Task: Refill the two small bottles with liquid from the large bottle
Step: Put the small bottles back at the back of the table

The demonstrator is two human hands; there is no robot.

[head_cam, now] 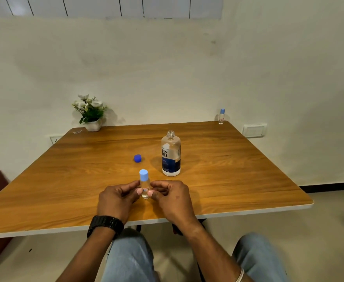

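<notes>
Two hands (146, 194) pinching small bottle (145, 185), label unreadable

Both forearms are bare, with no sleeves in view. The left wrist carries a chunky black watch with a wide link-style band (105, 225). Low on the right forearm sits 1 thin pale bangle (240, 275), cut off by the bottom edge. The 2 legs are clad in light blue denim jeans (130, 259), faded and softly creased over the knees.
</notes>
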